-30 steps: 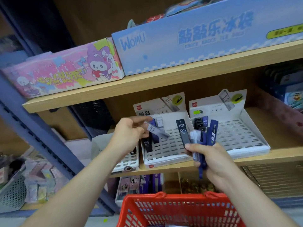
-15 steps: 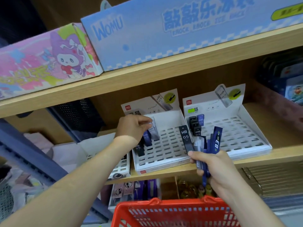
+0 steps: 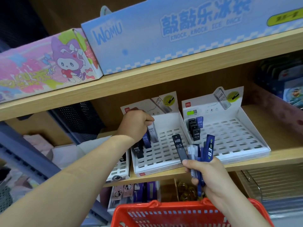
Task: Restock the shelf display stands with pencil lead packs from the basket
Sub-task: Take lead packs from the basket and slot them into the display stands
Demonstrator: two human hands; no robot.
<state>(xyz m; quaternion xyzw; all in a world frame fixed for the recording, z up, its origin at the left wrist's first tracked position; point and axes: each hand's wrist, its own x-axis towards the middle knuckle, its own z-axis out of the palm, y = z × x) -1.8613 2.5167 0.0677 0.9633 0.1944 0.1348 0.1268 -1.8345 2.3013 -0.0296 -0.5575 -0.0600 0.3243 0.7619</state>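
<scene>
Wooden shelf ahead carries the stands. My left hand, arm stretched up and forward, has its fingers pinching a clear lead pack over the left stand. I should seat it upright in a far slot, square with its neighbours. My right hand grips spare packs above the red basket.

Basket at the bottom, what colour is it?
The basket is red, clearest in the head view.

Left hand pinches the top of a clear lead pack, upright at the back-left corner of the left display stand, beside a blue pack. Right hand grips a fan of packs over the shelf's front edge, above the red basket.
</scene>
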